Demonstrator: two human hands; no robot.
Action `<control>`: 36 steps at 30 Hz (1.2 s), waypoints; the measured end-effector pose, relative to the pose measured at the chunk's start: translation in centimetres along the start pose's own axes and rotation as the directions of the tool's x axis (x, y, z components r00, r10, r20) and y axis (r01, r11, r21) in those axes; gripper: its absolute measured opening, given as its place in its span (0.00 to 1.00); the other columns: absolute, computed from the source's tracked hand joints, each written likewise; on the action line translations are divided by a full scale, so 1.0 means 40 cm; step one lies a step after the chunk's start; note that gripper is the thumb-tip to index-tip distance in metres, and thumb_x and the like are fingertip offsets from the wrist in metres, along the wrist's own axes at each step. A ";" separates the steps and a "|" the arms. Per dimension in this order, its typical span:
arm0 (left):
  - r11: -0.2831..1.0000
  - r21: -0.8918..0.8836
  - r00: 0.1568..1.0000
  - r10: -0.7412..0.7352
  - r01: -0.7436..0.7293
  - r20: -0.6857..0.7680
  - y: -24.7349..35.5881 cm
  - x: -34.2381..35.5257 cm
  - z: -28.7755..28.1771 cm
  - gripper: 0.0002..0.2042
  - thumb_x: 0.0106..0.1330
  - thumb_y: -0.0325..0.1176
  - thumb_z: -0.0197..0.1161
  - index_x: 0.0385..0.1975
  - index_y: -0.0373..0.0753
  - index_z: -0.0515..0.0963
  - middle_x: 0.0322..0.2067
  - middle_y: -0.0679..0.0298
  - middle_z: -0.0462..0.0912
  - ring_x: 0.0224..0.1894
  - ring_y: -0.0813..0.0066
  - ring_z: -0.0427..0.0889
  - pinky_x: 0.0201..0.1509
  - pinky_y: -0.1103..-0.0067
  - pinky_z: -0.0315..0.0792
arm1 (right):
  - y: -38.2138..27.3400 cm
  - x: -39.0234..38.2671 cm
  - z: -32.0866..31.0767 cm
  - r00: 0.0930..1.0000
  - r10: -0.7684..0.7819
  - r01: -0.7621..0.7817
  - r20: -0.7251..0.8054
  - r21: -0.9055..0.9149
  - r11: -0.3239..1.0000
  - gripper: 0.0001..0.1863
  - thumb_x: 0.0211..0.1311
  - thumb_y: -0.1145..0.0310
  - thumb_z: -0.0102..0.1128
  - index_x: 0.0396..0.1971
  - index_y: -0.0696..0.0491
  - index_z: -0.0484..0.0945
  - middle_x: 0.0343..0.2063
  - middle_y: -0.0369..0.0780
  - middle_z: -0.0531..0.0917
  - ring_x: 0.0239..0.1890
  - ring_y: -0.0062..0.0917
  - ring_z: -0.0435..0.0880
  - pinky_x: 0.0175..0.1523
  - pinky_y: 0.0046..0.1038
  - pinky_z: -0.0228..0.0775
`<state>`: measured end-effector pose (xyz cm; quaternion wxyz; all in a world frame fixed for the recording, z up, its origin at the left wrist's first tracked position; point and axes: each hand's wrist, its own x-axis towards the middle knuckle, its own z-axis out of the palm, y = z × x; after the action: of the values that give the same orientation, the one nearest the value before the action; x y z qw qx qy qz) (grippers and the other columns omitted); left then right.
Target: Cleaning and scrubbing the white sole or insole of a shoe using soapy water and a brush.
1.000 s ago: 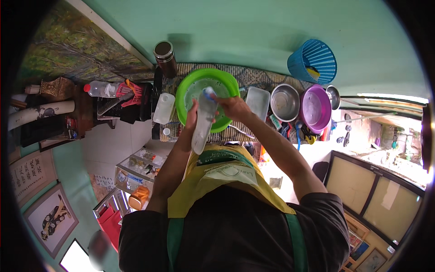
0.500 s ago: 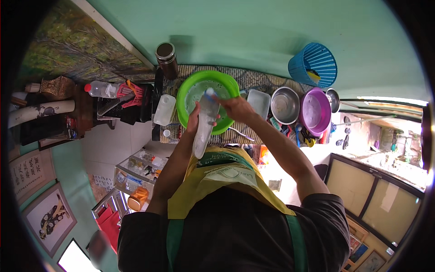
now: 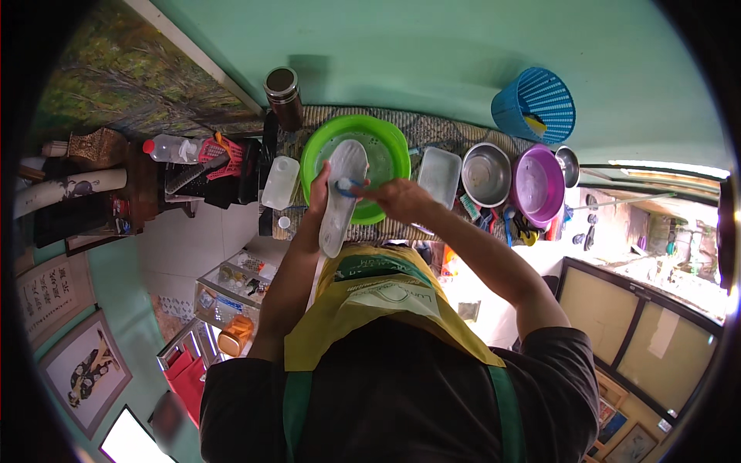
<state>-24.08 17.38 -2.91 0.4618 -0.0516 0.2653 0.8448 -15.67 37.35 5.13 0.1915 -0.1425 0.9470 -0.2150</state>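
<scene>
I hold a white slipper (image 3: 340, 197) upright over a green basin (image 3: 395, 158) that stands on a woven mat. My left hand (image 3: 317, 191) grips the slipper by its left edge. My right hand (image 3: 397, 198) is closed on a small brush with a blue head (image 3: 347, 184), which touches the middle of the slipper's flat face. The slipper's lower end hangs past the near rim of the basin, above my yellow apron.
On the mat to the right of the basin are a clear rectangular container (image 3: 438, 176), a steel bowl (image 3: 485, 174) and a purple basin (image 3: 536, 185). A blue basket (image 3: 536, 104) lies behind them. To the left are a brown flask (image 3: 284, 96), a pale tub (image 3: 279, 183) and a red-capped bottle (image 3: 174, 148).
The slipper has turned slightly so more of its flat face shows, and my right hand has shifted the brush a little along it. Both hands stay over the green basin.
</scene>
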 end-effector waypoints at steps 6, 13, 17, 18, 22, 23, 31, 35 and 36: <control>0.990 -0.128 0.997 -0.067 0.064 -0.023 -0.018 0.015 -0.030 0.36 0.77 0.64 0.38 0.70 0.37 0.62 0.61 0.50 0.75 0.59 0.50 0.79 0.61 0.53 0.75 | 0.004 -0.020 -0.003 0.996 0.072 -0.067 0.047 -0.108 0.992 0.32 0.74 0.69 0.45 0.71 0.17 0.62 0.42 0.44 0.87 0.41 0.37 0.90 0.46 0.39 0.85; 0.998 -0.063 1.000 -0.029 0.029 0.012 -0.021 0.023 -0.003 0.38 0.75 0.66 0.37 0.73 0.39 0.60 0.64 0.51 0.73 0.65 0.47 0.74 0.64 0.47 0.72 | 0.001 -0.040 0.013 1.000 -0.026 0.026 -0.015 -0.027 0.999 0.30 0.72 0.67 0.49 0.69 0.21 0.67 0.37 0.44 0.87 0.37 0.39 0.89 0.48 0.41 0.84; 0.991 -0.102 0.995 -0.096 0.092 -0.041 -0.030 0.034 -0.031 0.38 0.76 0.66 0.37 0.72 0.39 0.61 0.61 0.52 0.75 0.59 0.45 0.79 0.55 0.52 0.79 | 0.012 -0.015 0.003 0.978 0.171 -0.162 -0.118 0.076 0.984 0.30 0.71 0.68 0.49 0.68 0.19 0.69 0.42 0.43 0.88 0.38 0.40 0.90 0.48 0.42 0.84; 0.992 -0.084 0.995 -0.094 0.091 -0.029 -0.033 0.042 -0.025 0.38 0.76 0.66 0.37 0.72 0.39 0.61 0.60 0.52 0.76 0.56 0.45 0.81 0.51 0.54 0.81 | 0.000 -0.023 0.031 0.992 0.035 -0.030 -0.118 0.039 0.999 0.30 0.71 0.68 0.50 0.67 0.19 0.69 0.43 0.43 0.88 0.38 0.40 0.90 0.47 0.42 0.84; 0.995 -0.027 0.993 -0.099 0.100 0.062 -0.038 0.023 -0.035 0.37 0.76 0.65 0.38 0.69 0.37 0.64 0.56 0.51 0.78 0.50 0.47 0.83 0.42 0.57 0.82 | 0.055 0.014 -0.031 0.905 0.379 -0.339 -0.193 0.211 0.917 0.30 0.71 0.68 0.49 0.68 0.19 0.68 0.39 0.47 0.87 0.38 0.41 0.89 0.47 0.43 0.83; 0.995 -0.027 0.994 -0.096 0.097 0.060 -0.037 0.022 -0.044 0.37 0.76 0.65 0.38 0.69 0.37 0.64 0.56 0.51 0.78 0.50 0.47 0.83 0.42 0.57 0.82 | 0.040 0.019 -0.039 0.929 0.360 -0.351 -0.085 0.100 0.931 0.31 0.71 0.68 0.49 0.69 0.19 0.66 0.37 0.46 0.88 0.37 0.41 0.89 0.45 0.44 0.83; 0.997 -0.032 0.998 -0.063 0.063 0.016 -0.025 0.022 -0.026 0.36 0.77 0.64 0.36 0.67 0.37 0.65 0.54 0.51 0.79 0.45 0.51 0.85 0.38 0.60 0.83 | 0.041 0.033 0.000 0.988 0.046 -0.056 -0.150 -0.059 0.997 0.29 0.71 0.66 0.50 0.69 0.24 0.68 0.38 0.44 0.88 0.36 0.41 0.89 0.43 0.42 0.82; 0.997 -0.043 0.998 -0.058 0.058 -0.007 -0.027 0.012 0.017 0.38 0.76 0.66 0.37 0.67 0.37 0.65 0.53 0.52 0.80 0.43 0.54 0.85 0.35 0.61 0.83 | 0.049 0.043 -0.053 0.903 0.316 -0.270 -0.292 0.186 0.945 0.25 0.70 0.63 0.55 0.65 0.25 0.74 0.34 0.47 0.87 0.34 0.42 0.88 0.41 0.41 0.82; 0.997 -0.040 0.998 -0.059 0.058 -0.007 -0.025 0.011 0.015 0.38 0.76 0.66 0.37 0.67 0.37 0.65 0.53 0.52 0.80 0.43 0.54 0.85 0.35 0.61 0.83 | 0.045 0.043 -0.025 0.902 0.316 -0.270 -0.294 0.187 0.945 0.25 0.70 0.63 0.55 0.65 0.25 0.74 0.34 0.47 0.87 0.34 0.42 0.88 0.41 0.41 0.82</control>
<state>-23.43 18.44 -2.96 0.4841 -0.0719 0.2485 0.8359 -17.95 38.66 4.62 0.0751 0.0525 0.9583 -0.2705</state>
